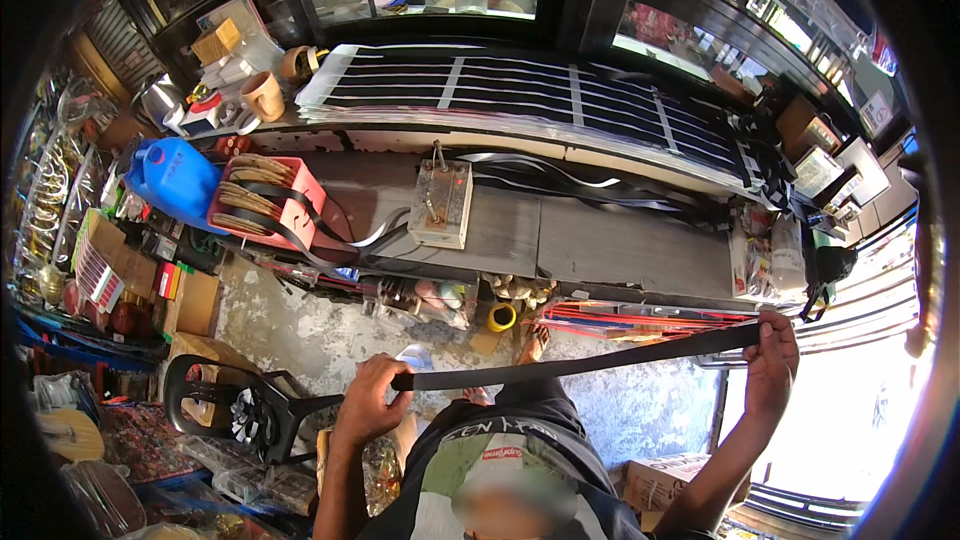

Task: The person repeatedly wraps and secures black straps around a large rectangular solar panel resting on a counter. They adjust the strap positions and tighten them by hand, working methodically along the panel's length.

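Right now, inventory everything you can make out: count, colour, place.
strap: 1, black, stretched across lower middle
bench: 1, grey-brown, centre
metal box: 1, silver-grey, on bench
basket: 1, pink, bench's left end
coils: several, tan, in basket
jug: 1, blue, left of basket
striped stack: 1, black and white, beyond bench
mug: 1, tan, left of striped stack
chair: 1, black, lower left
packaged goods: uncountable, mixed, lower left
left hand: 1, bare, gripping strap's left end
right hand: 1, bare, gripping strap's right end

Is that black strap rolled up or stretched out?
Stretched out: the black strap runs nearly straight between the left hand and the right hand.
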The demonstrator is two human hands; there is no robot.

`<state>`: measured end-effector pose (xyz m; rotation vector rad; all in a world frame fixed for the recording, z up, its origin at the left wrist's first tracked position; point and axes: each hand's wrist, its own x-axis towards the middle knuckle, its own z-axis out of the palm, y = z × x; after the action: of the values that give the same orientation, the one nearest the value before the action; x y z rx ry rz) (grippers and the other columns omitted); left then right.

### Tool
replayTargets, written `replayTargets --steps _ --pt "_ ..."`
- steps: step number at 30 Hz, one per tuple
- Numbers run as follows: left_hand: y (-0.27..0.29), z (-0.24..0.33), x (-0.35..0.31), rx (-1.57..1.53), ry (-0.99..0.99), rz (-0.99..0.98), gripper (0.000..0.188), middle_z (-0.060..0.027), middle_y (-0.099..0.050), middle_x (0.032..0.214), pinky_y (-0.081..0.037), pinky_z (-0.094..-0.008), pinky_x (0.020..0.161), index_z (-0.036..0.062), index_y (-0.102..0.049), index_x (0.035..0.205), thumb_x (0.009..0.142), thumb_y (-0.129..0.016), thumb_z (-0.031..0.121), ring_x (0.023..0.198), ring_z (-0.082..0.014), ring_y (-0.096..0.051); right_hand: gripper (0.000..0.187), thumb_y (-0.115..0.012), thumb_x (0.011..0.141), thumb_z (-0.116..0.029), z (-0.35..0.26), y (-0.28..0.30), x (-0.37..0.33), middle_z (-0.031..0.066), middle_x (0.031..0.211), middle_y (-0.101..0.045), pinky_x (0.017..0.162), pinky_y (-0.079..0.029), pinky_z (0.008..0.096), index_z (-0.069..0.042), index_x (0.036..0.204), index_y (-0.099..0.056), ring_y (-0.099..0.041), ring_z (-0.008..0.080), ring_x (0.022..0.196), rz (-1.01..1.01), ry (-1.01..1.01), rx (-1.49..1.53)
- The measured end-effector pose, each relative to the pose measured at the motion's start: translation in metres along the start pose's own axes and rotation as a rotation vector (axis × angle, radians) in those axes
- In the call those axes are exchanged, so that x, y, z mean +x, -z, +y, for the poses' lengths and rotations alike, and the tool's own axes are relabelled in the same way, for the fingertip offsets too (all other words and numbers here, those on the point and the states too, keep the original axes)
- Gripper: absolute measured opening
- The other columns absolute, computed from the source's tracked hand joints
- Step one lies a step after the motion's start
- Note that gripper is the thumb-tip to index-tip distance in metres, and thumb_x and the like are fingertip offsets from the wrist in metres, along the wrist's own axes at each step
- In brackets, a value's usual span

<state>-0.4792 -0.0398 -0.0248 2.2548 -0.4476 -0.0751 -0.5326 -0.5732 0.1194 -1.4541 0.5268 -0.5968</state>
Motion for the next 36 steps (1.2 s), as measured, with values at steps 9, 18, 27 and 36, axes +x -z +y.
replayTargets --steps 9,18,27,36 --pt "-0.035 -0.028 0.039 0.268 0.076 0.044 0.028 -0.0180 -0.066 0.116 -0.050 -0.0496 0.099 0.0052 -0.074 0.109 0.081 -0.074 0.008 0.116 -0.0392 -0.059 0.017 -0.068 0.103 -0.014 -0.011 0.066 0.037 0.0009 0.104 -0.065 0.065 -0.044 0.0205 -0.005 0.118 -0.070 -0.055 0.0046 0.080 -0.048 0.164 -0.175" --pt "-0.106 -0.006 0.107 0.233 0.408 0.102 0.030 -0.0125 -0.077 0.090 -0.058 -0.0428 0.063 0.0067 -0.075 0.126 0.097 -0.067 0.008 0.063 -0.0340 -0.071 0.025 -0.064 0.106 -0.021 -0.034 0.168 0.124 -0.0022 0.106 -0.059 0.067 -0.037 0.0212 -0.004 0.125 -0.065 -0.048 0.0044 0.082 0.129 0.313 -0.454" --pt "-0.198 0.051 0.235 -0.792 0.276 0.184 0.040 -0.0076 -0.065 0.138 -0.054 -0.0352 0.102 0.0049 -0.060 0.144 0.104 -0.058 -0.003 0.125 -0.0185 -0.064 0.031 -0.062 0.109 -0.027 0.014 0.317 0.247 -0.0016 0.110 -0.061 0.076 -0.038 0.0237 -0.006 0.131 -0.067 -0.047 0.0053 0.088 0.293 0.288 -0.562" --pt "-0.264 0.063 0.381 -0.374 0.272 0.276 0.022 -0.0027 -0.070 0.095 -0.049 -0.0257 0.060 0.0075 -0.068 0.130 0.111 -0.061 0.017 0.070 -0.0067 -0.062 0.016 -0.068 0.106 -0.024 0.121 0.396 0.336 -0.0068 0.073 -0.051 0.050 -0.034 0.0216 -0.011 0.115 -0.071 -0.044 0.0020 0.059 0.241 -0.027 -0.603"
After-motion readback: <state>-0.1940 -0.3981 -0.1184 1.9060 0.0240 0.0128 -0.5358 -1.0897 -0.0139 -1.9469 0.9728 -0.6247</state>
